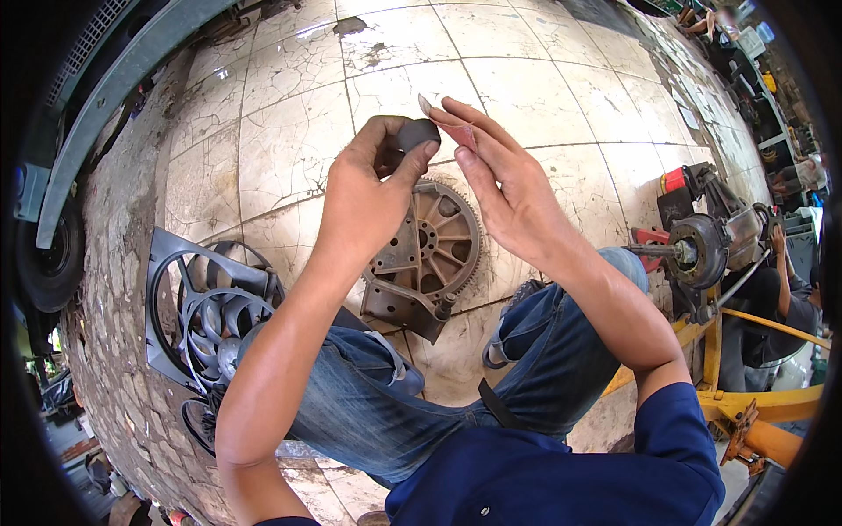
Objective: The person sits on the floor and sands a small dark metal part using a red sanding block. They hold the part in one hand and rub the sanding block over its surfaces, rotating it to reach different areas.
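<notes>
In front of me, above the floor, my left hand grips a short, dark, round metal-looking piece between thumb and fingers; its exact kind I cannot make out. Close beside it, my right hand pinches a small folded sheet, reddish on one face and pale at its tip, that looks like sandpaper. The sheet's edge is very near the dark piece; whether they touch I cannot tell. Below my hands lies a rusty toothed wheel with spokes, and a metal bracket plate overlaps its near left side.
A fan shroud with fan blades lies at my left. To my right, a greasy mechanical assembly rests by a yellow metal frame, where another person reaches toward it. Cracked pale tiles cover the floor.
</notes>
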### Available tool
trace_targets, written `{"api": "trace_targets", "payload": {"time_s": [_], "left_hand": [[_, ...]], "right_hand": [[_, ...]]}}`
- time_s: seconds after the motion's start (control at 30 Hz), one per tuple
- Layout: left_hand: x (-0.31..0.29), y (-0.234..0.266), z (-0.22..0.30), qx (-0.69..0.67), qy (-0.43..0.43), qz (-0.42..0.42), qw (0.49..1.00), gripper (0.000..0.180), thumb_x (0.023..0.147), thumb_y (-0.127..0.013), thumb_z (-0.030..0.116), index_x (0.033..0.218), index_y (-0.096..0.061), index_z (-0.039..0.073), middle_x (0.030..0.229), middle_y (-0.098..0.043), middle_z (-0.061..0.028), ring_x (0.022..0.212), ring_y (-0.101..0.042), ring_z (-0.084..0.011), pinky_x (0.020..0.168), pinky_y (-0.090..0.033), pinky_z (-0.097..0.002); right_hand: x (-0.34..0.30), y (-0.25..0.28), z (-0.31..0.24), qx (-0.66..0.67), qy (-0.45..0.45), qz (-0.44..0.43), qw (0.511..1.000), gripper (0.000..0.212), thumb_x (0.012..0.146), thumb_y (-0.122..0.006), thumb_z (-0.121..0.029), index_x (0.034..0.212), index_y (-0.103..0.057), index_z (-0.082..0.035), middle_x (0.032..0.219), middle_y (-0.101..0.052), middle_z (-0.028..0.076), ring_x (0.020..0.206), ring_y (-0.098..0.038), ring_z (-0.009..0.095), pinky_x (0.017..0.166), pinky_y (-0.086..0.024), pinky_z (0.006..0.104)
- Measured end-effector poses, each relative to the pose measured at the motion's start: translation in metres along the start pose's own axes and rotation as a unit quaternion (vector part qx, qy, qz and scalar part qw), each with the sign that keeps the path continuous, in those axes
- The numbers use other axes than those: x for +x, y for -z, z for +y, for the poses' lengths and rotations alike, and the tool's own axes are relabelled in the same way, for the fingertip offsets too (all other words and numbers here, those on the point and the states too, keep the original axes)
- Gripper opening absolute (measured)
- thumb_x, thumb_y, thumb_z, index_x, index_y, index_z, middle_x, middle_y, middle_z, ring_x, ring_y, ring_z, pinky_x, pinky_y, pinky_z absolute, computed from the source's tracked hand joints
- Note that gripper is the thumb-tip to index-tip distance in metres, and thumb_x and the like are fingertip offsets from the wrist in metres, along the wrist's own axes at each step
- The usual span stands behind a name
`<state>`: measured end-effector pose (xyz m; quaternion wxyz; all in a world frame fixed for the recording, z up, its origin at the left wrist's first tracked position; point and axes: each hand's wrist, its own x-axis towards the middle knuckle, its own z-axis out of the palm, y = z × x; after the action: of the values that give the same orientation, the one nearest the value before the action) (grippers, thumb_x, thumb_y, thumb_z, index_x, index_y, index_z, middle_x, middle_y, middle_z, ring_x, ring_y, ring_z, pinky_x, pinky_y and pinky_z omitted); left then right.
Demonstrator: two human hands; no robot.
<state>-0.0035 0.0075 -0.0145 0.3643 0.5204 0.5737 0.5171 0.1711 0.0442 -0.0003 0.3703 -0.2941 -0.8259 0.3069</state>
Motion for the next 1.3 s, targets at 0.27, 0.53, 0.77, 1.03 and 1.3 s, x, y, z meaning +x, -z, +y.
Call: {"api": "trace_targets", "payload": {"time_s": [0.27, 0.53, 0.77, 1.03, 1.3], "left_hand": [[-0.002, -0.003, 0.012, 0.038, -0.014, -0.032, 0.999, 0.025, 0.093, -0.073, 0.018, 0.11, -0.065, 0.001, 0.089, -0.072, -0.0112, 0.078, -0.068, -0.0145, 0.07, -0.053, -0.0312], [-0.004, -0.003, 0.009, -0.005, 0.04, -0.026, 0.999, 0.026, 0.095, -0.072, 0.021, 0.11, -0.065, 0.002, 0.081, -0.067, -0.0054, 0.071, -0.058, -0.0103, 0.067, -0.049, -0.0276], [0.001, 0.002, 0.004, 0.034, 0.042, -0.067, 0.996, 0.028, 0.095, -0.072, 0.022, 0.112, -0.065, 0.001, 0.084, -0.069, -0.0068, 0.074, -0.061, -0.012, 0.07, -0.05, -0.0288], [-0.005, 0.001, 0.011, 0.06, 0.051, -0.1, 0.992, 0.023, 0.096, -0.07, 0.018, 0.108, -0.063, 0.0, 0.085, -0.07, -0.0099, 0.076, -0.064, -0.014, 0.071, -0.052, -0.0303], [-0.003, 0.0, 0.007, 0.047, 0.021, -0.051, 0.997, 0.028, 0.094, -0.07, 0.019, 0.108, -0.062, -0.003, 0.088, -0.071, -0.0155, 0.079, -0.069, -0.023, 0.075, -0.054, -0.0364]], "right_hand": [[0.0, 0.002, 0.001, -0.011, 0.003, -0.002, 1.0, 0.038, 0.106, -0.044, -0.013, 0.141, -0.055, -0.002, 0.144, -0.051, 0.023, 0.133, -0.052, 0.037, 0.106, -0.047, 0.0421], [0.0, 0.003, 0.002, -0.006, 0.003, -0.002, 1.0, 0.038, 0.107, -0.044, -0.014, 0.141, -0.054, -0.002, 0.144, -0.051, 0.022, 0.132, -0.053, 0.036, 0.106, -0.047, 0.042], [-0.002, 0.003, -0.001, -0.015, -0.024, -0.009, 1.0, 0.038, 0.107, -0.045, -0.014, 0.141, -0.055, -0.003, 0.144, -0.051, 0.022, 0.13, -0.055, 0.036, 0.106, -0.047, 0.0419], [-0.002, 0.0, 0.004, -0.025, 0.0, -0.014, 1.0, 0.038, 0.106, -0.045, -0.015, 0.141, -0.055, -0.005, 0.144, -0.051, 0.022, 0.127, -0.056, 0.038, 0.104, -0.049, 0.0431], [-0.002, 0.001, 0.001, -0.015, -0.015, -0.017, 1.0, 0.037, 0.106, -0.046, -0.015, 0.14, -0.055, -0.003, 0.143, -0.052, 0.023, 0.128, -0.056, 0.038, 0.104, -0.048, 0.0435]]}}
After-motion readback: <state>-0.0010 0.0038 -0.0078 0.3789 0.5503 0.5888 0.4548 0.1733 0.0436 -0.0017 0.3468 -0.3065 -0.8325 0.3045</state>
